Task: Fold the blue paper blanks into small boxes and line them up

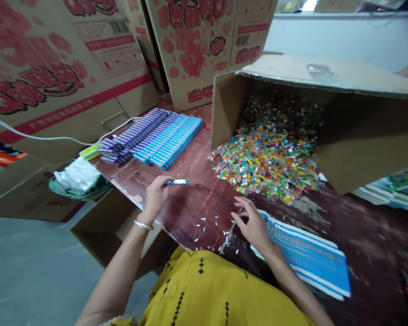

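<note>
Left hand [156, 195] — fingers pinching blue box [178, 182]; right hand [255, 225] (near candies [268, 160]) — fingers parted.

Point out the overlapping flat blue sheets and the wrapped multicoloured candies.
Overlapping flat blue sheets [311, 254]: head view, middle of the stack.
Wrapped multicoloured candies [268, 158]: head view, middle of the pile.

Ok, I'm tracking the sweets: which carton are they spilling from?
The open carton on the tabletop, beyond the right hand; no other carton shows sweets inside.
</note>
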The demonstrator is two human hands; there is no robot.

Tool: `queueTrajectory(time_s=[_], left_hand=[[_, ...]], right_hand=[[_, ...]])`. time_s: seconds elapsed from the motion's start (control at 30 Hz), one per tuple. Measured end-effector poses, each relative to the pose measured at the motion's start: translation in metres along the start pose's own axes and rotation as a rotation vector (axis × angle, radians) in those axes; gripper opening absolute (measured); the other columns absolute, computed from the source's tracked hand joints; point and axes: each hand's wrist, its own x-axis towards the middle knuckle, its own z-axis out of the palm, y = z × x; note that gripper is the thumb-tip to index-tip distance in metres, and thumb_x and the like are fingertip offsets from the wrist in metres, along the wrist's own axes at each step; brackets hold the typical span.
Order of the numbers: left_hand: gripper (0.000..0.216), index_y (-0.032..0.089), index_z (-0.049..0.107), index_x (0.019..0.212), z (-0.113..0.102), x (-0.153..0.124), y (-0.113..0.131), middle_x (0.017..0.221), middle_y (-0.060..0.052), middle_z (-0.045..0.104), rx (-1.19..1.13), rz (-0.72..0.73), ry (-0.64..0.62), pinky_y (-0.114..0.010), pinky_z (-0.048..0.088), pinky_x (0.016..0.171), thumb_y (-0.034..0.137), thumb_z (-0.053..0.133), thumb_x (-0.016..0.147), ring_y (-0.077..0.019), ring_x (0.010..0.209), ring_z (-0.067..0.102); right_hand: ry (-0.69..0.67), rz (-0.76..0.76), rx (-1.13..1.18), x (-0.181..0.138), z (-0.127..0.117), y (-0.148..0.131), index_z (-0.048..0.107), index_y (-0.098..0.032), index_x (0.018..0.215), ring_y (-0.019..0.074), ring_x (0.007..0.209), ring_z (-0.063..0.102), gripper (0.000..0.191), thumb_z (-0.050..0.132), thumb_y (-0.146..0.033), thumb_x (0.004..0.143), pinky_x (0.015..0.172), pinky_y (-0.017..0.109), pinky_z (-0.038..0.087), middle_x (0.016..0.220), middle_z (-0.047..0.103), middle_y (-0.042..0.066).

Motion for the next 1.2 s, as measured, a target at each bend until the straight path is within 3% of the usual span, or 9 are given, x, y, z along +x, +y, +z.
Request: queueTrajectory(time_s=[0.1,0.2,0.3,0.4,0.47,0.63,0.77,0.93,1.2], left_hand=[[0.019,0.019,0.069,0.090,-0.032,0.029,-0.036,0.096,-0.007,0.065,0.108,-0.069,0.012,-0.038,0.046,0.095,0.017,0.058,0.074,-0.0239,0.095,0.061],[0.018,0.018,0.068,0.085,-0.047,0.053,-0.055,0.097,-0.008,0.061,0.119,-0.123,0.073,-0.043,0.043,0.100,0.013,0.060,0.070,-0.0268,0.102,0.058],[0.037,0.016,0.065,0.103,-0.045,0.062,-0.066,0.112,-0.010,0.055,0.079,-0.186,0.155,-0.045,0.044,0.101,0.009,0.061,0.067,-0.0276,0.112,0.055],[0.068,0.016,0.046,0.131,-0.031,0.054,-0.075,0.122,-0.014,0.052,-0.041,-0.305,0.194,-0.042,0.054,0.090,0.006,0.065,0.067,-0.0248,0.107,0.061],[0.079,0.016,0.036,0.138,-0.019,0.045,-0.080,0.124,-0.017,0.053,-0.105,-0.369,0.201,-0.040,0.056,0.085,0.007,0.069,0.067,-0.0246,0.105,0.063],[0.083,0.014,0.038,0.137,0.002,0.035,-0.083,0.136,-0.018,0.047,-0.084,-0.364,0.230,-0.042,0.050,0.099,0.015,0.078,0.064,-0.0277,0.123,0.054],[0.086,0.016,0.042,0.133,-0.004,0.047,-0.081,0.136,-0.014,0.050,0.058,-0.304,0.195,-0.045,0.038,0.110,0.020,0.082,0.058,-0.0299,0.130,0.047],[0.088,0.014,0.036,0.136,-0.023,0.062,-0.081,0.126,-0.016,0.058,0.332,-0.326,-0.009,-0.044,0.046,0.099,0.024,0.080,0.060,-0.0320,0.117,0.058],[0.110,0.016,0.012,0.150,-0.035,0.067,-0.063,0.137,-0.024,0.040,0.536,-0.326,-0.060,-0.052,0.046,0.096,0.022,0.076,0.061,-0.0430,0.120,0.054]], right_hand=[[-0.006,0.034,0.026,-0.003,0.002,0.002,0.052,-0.029,0.129,0.0253,0.104,0.063,0.040,0.055,-0.028,0.089,0.072,0.039,0.061,0.123,0.057,0.010],[-0.019,0.059,0.034,-0.005,0.004,0.000,0.051,-0.030,0.127,0.0249,0.102,0.064,0.038,0.055,-0.029,0.090,0.073,0.040,0.060,0.123,0.059,0.010],[-0.020,0.080,0.048,-0.007,0.004,-0.001,0.049,-0.030,0.129,0.0242,0.098,0.065,0.039,0.054,-0.030,0.091,0.073,0.040,0.059,0.123,0.060,0.010],[-0.017,0.124,0.054,-0.010,0.001,0.001,0.048,-0.029,0.131,0.0237,0.096,0.065,0.041,0.054,-0.032,0.091,0.074,0.040,0.059,0.119,0.062,0.010],[-0.018,0.161,0.059,-0.013,-0.002,0.005,0.048,-0.028,0.131,0.0234,0.095,0.066,0.041,0.054,-0.034,0.091,0.074,0.040,0.058,0.118,0.062,0.011],[-0.027,0.218,0.073,-0.016,-0.004,0.012,0.048,-0.026,0.130,0.0222,0.093,0.065,0.041,0.054,-0.036,0.091,0.077,0.039,0.056,0.117,0.063,0.011],[-0.024,0.249,0.086,-0.016,-0.002,0.012,0.047,-0.025,0.130,0.0206,0.094,0.065,0.041,0.054,-0.037,0.091,0.079,0.037,0.055,0.117,0.063,0.011],[-0.017,0.264,0.111,-0.018,-0.001,0.012,0.048,-0.024,0.129,0.0203,0.092,0.065,0.041,0.054,-0.037,0.091,0.079,0.037,0.055,0.116,0.063,0.011],[-0.013,0.280,0.124,-0.019,-0.002,0.016,0.047,-0.025,0.131,0.0195,0.091,0.066,0.042,0.054,-0.038,0.091,0.082,0.036,0.054,0.113,0.065,0.009]])
